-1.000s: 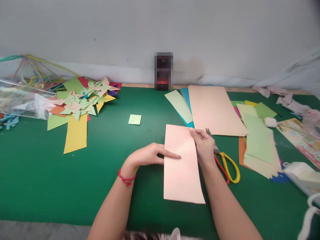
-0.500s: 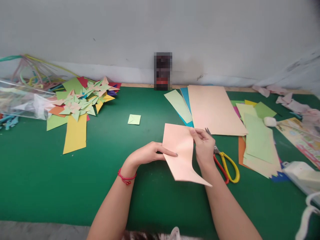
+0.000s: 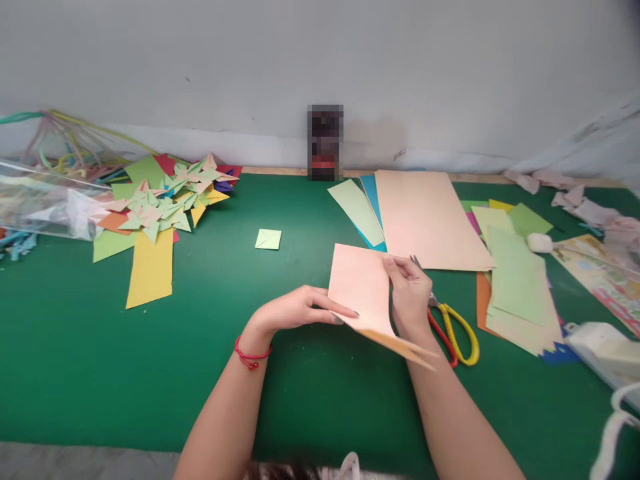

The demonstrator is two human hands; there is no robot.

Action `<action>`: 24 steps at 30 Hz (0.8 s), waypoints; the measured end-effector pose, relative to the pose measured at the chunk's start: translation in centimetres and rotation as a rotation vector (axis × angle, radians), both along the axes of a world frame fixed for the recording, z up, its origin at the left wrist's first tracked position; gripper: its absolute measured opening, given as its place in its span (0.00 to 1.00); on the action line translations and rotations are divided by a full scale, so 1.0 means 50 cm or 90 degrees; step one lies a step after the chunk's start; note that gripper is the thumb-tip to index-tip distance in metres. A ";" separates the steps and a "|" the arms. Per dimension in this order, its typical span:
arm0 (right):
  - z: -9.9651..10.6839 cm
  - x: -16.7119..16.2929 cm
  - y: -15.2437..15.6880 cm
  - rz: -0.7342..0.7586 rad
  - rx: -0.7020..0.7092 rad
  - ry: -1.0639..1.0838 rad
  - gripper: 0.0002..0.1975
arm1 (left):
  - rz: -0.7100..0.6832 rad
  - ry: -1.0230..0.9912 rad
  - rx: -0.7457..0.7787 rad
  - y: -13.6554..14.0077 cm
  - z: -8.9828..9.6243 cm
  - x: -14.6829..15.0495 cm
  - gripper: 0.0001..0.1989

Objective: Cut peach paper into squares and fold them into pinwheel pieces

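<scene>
Between my two hands is a pale pink sheet of paper (image 3: 360,283), held above the table, its near end bent and showing two loose layers. My left hand (image 3: 305,310) grips its left edge, fingers on top and thumb beneath. My right hand (image 3: 410,287) pinches the right edge between thumb and fingers. Scissors (image 3: 460,333) with one red and one yellow handle lie beside my right wrist, blades partly hidden behind that hand. A small folded light-green paper square (image 3: 269,239) rests on the table beyond my left hand.
The green table (image 3: 125,373) meets a wall behind. At the back left lies a pile of folded paper stars (image 3: 155,207) beside a clear plastic bag (image 3: 45,200). Large pink sheets (image 3: 425,220) lie back right, with light-green paper strips (image 3: 517,273) and a white device (image 3: 603,343) farther right.
The paper's near end has folded up and swung to the right, so its edge and two layers now show. Both hands keep their hold and have shifted only slightly.
</scene>
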State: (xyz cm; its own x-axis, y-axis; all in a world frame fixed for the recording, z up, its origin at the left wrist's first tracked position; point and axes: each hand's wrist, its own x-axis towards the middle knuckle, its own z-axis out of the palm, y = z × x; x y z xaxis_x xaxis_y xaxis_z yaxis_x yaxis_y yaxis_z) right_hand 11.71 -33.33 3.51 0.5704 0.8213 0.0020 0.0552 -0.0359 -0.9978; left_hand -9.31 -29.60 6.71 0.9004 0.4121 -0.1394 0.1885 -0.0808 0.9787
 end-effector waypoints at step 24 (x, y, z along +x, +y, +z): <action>-0.017 0.003 0.004 -0.014 0.055 0.043 0.09 | 0.487 -0.083 -0.066 -0.002 -0.031 0.035 0.11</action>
